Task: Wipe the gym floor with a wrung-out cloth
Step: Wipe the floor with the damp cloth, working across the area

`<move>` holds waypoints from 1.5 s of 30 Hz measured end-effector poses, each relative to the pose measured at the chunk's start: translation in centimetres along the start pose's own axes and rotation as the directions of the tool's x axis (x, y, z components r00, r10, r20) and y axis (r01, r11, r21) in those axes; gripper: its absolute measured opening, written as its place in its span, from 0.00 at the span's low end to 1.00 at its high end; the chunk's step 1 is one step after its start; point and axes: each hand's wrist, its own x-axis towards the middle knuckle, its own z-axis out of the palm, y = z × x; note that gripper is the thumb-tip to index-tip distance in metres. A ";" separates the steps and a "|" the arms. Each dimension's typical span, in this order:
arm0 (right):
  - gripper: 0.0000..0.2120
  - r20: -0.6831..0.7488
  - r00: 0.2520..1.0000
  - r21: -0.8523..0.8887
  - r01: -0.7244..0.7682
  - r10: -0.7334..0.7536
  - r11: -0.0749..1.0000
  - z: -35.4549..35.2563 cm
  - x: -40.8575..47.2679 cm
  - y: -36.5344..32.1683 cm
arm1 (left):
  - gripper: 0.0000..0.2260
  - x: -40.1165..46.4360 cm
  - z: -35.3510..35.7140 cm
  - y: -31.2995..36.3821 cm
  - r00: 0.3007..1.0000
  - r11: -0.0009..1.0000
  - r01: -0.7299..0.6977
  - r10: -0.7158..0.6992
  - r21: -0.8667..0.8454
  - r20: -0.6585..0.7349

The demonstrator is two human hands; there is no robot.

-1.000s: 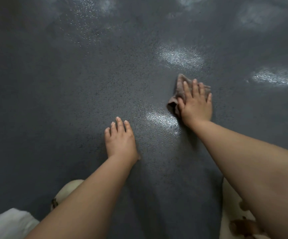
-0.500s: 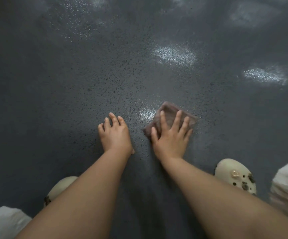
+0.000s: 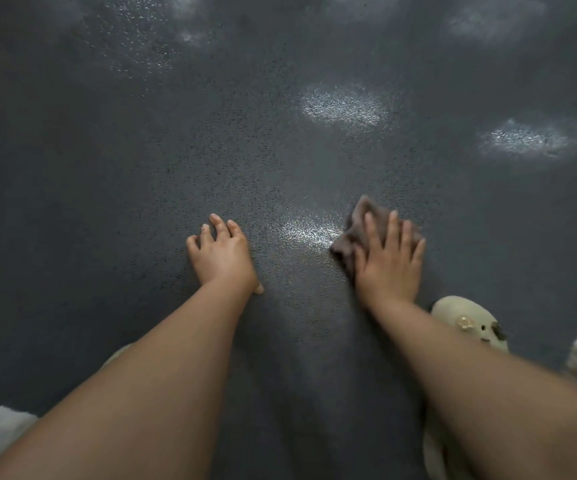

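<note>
Since a moment ago, right hand (image 3: 389,263) slid the cloth (image 3: 356,233) rightward, fingers flat pressing it; left hand (image 3: 223,254) braces, fingers spread, on floor (image 3: 141,168).

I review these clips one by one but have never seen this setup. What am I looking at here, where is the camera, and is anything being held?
There is no machine: a person wears a wide-angle camera on the head, looking down at their own arms. The left hand rests flat on the dark speckled gym floor, bracing. The right hand presses a brownish cloth against the floor with straight fingers; no curled grip shows. Pale patches on the floor are light glare. A cream clog shows beside the right wrist.
</note>
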 end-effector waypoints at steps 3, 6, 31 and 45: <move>0.27 0.043 0.994 -0.047 -0.094 0.096 0.994 -2.4 5.2 1.5 | 0.54 0.1 -0.2 0.2 1.000 1.000 0.000 0.000 0.005 0.002; 0.29 0.066 0.993 0.025 -0.102 0.100 0.994 -2.7 5.4 0.7 | 0.55 0.0 -0.4 0.4 1.000 1.000 0.008 -0.008 0.009 0.003; 0.26 0.082 0.963 0.132 0.244 -0.256 0.961 -1.6 2.7 -14.6 | 0.18 -1.7 5.4 -7.0 0.886 0.631 -0.095 -0.299 -0.770 -0.355; 0.21 0.139 0.607 0.063 0.783 -0.783 0.619 3.6 -10.8 -12.2 | 0.22 -3.1 4.6 -4.9 0.868 0.638 -0.148 -0.283 -0.756 -0.409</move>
